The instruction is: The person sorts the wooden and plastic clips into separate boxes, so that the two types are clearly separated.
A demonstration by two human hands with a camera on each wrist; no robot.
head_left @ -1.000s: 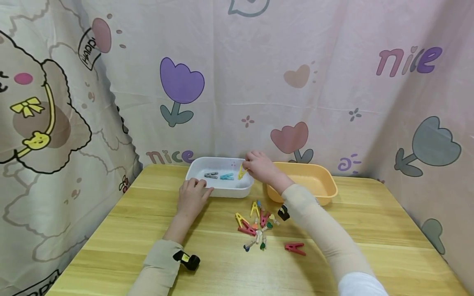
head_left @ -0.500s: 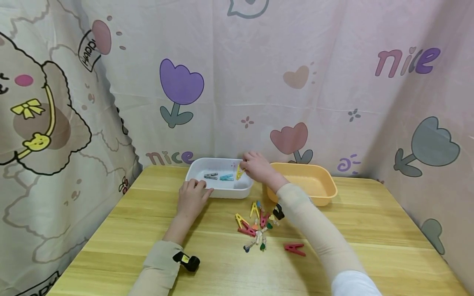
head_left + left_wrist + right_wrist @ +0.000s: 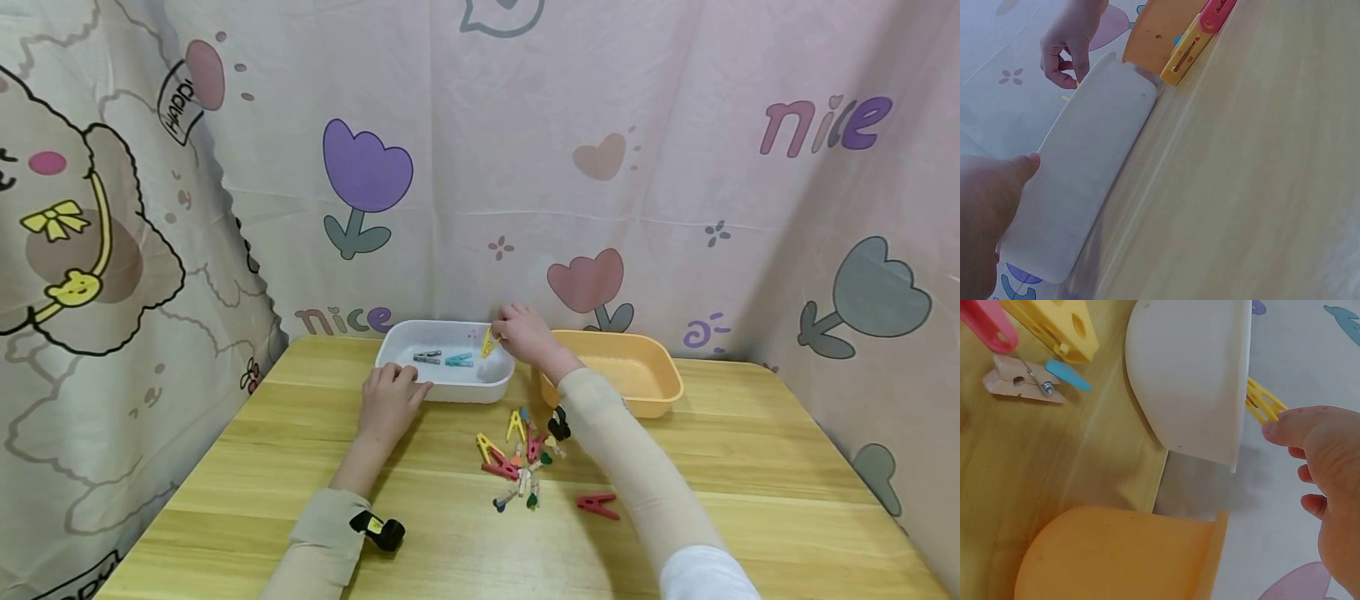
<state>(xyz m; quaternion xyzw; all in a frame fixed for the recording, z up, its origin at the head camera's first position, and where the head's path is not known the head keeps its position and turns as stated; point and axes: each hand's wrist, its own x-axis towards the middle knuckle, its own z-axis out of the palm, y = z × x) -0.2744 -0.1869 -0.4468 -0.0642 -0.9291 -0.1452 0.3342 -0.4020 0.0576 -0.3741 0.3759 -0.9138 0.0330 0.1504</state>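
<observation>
In the head view my right hand [image 3: 525, 337] pinches a yellow clothespin [image 3: 489, 342] over the right end of a white plastic basin [image 3: 450, 391]. The right wrist view shows this clothespin [image 3: 1263, 400] between thumb and fingertips, beside the basin's rim. My left hand [image 3: 388, 404] holds the basin's front left rim, its thumb [image 3: 1032, 164] lying at the edge in the left wrist view. Inside the basin lie a grey clothespin [image 3: 427, 357] and a light blue clothespin [image 3: 459, 360], apart from each other.
A yellow-orange basin [image 3: 663, 407] stands right of the white one. Before them on the wooden table [image 3: 300, 417] lies a pile of yellow and red clothespins [image 3: 501, 466] and small wooden ones with coloured ends. One red clothespin [image 3: 597, 505] lies apart. A printed curtain [image 3: 480, 167] hangs behind.
The right forearm has shifted slightly left, while the right hand stays over the basin's right end with the yellow clothespin, its tilt slightly changed. The left hand has stayed at the rim.
</observation>
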